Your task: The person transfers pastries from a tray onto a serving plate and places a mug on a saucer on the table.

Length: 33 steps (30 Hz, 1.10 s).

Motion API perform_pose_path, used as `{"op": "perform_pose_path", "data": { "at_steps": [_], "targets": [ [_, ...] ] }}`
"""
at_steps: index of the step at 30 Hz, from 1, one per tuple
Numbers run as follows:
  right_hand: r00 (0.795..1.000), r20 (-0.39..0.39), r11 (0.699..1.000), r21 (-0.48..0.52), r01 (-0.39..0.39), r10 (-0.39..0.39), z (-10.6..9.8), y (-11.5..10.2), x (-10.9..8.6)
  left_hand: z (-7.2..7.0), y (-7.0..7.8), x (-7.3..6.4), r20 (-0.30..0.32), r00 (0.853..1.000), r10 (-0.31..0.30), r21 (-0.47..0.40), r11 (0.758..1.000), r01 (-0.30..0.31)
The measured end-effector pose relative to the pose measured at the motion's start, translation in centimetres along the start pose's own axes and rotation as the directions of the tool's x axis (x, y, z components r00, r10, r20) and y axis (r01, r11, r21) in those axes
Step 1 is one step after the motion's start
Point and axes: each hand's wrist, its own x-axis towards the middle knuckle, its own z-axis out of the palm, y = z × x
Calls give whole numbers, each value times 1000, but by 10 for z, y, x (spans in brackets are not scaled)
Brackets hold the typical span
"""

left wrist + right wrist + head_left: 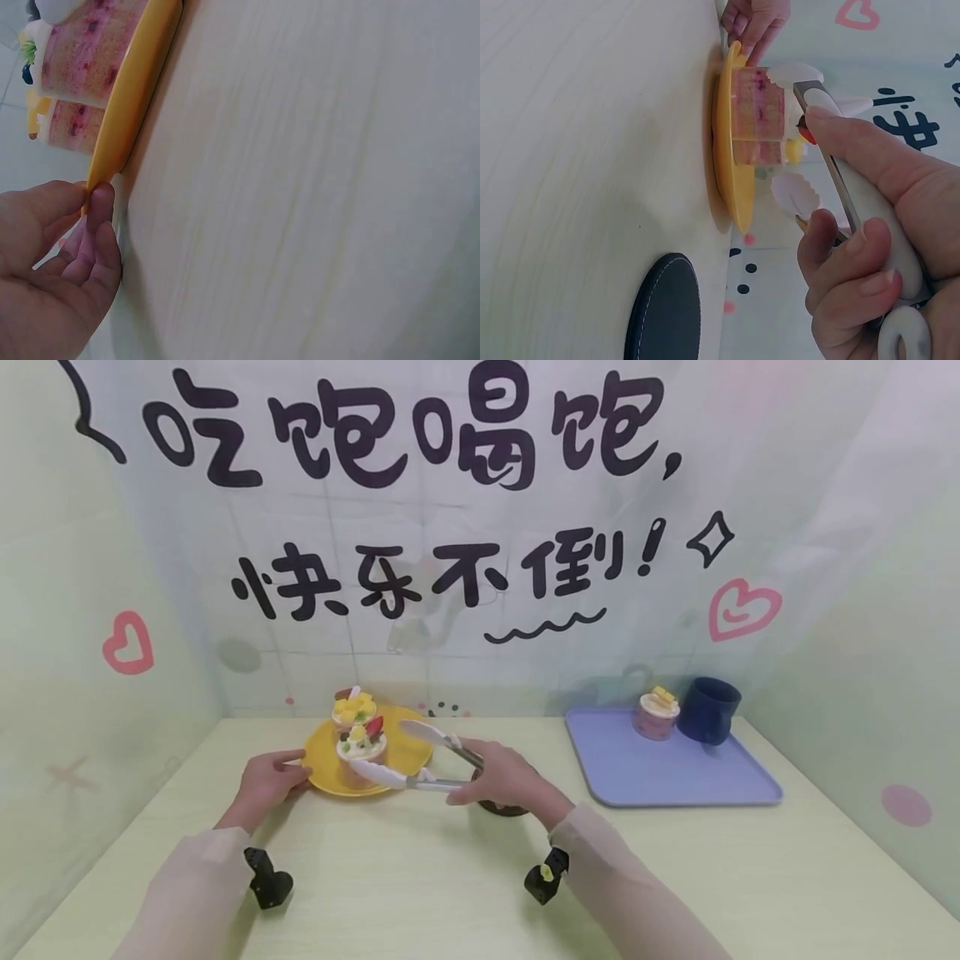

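Note:
A yellow plate [408, 752] carries two dessert cups, the front cup [362, 747] topped with a strawberry slice and green bits, the rear cup [354, 710] with yellow cubes. My left hand [266, 783] pinches the plate's left rim between thumb and fingers, plainest in the left wrist view [64, 262]. In my right hand [504, 774] is a pair of tongs [438, 783] with white scalloped tips. The tongs' arms are spread, one tip close to the front cup; whether it touches cannot be told. The right wrist view shows my right fingers [862, 255] curled round the tongs.
A blue-purple tray [660, 777] at the right bears another dessert cup [657, 714] and a dark blue mug [708, 710]. Partly behind my right hand lies a dark round coaster [664, 307]. Printed curtains [480, 668] stand behind and beside the table.

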Motion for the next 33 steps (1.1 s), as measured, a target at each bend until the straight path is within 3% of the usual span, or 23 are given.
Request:
{"op": "perform_pose_path", "data": {
  "at_steps": [14,22,33],
  "targets": [
    [999,-33,996,-85,31,-33,-30,17,-26,3,2,-1,9,999,33,1,999,-33],
    [999,-47,998,-55,24,-26,-40,28,-41,3,4,-3,13,1000,24,22,999,-25],
    [997,-75,999,-43,-10,7,-62,43,-61,0,-1,-2,0,998,67,-12,998,-67]
  ]
}}
